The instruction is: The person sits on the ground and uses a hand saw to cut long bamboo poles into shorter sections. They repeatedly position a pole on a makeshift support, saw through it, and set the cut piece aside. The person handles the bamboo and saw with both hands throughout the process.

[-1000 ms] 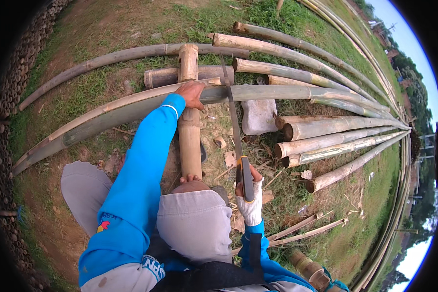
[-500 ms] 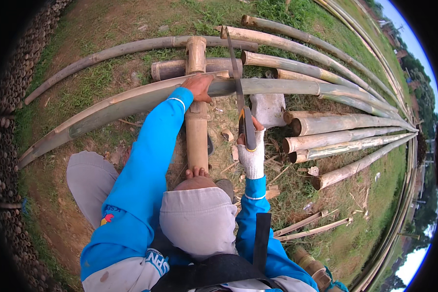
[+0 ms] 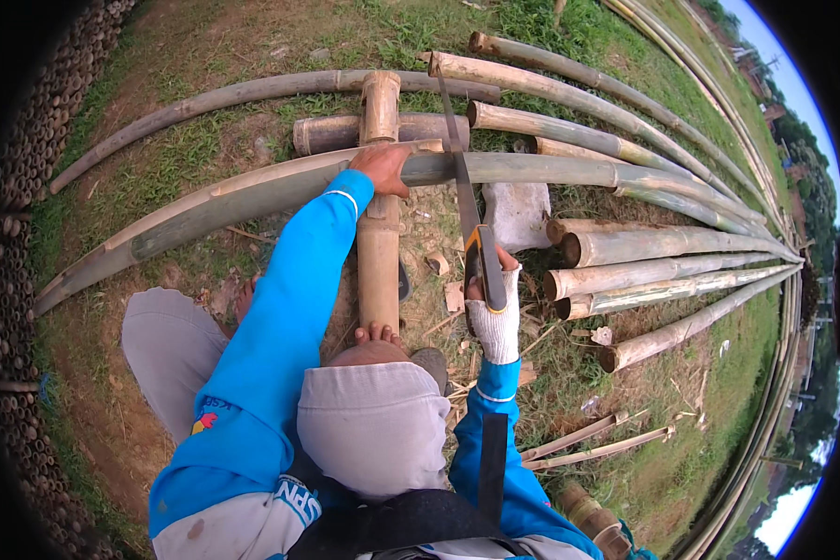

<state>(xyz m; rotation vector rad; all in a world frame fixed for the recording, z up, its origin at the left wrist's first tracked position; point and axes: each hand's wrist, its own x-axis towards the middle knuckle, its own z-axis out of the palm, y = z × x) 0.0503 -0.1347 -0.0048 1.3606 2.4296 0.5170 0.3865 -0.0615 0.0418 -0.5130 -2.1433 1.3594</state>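
Observation:
A long green-grey bamboo pole (image 3: 541, 168) lies crosswise over a thick bamboo piece (image 3: 379, 271) that runs away from me. My left hand (image 3: 381, 171) is closed over the pole where the two cross. In my right hand (image 3: 497, 303), which wears a white fingerless glove, is the black and yellow handle of a hand saw (image 3: 464, 191). The saw's long blade crosses the pole just right of my left hand, its tip pointing away from me. My bare toes press on the near end of the thick piece.
Several cut bamboo poles (image 3: 653, 245) fan out to the right, near a pale stone block (image 3: 516, 215). Another curved pole (image 3: 252, 91) lies beyond. Split strips (image 3: 597, 443) rest on the grass at lower right. Stacked bamboo (image 3: 14, 308) lines the left side.
My right hand has drawn the saw back toward me and slightly to the right, its blade still across the pole. My left hand keeps its hold on the pole.

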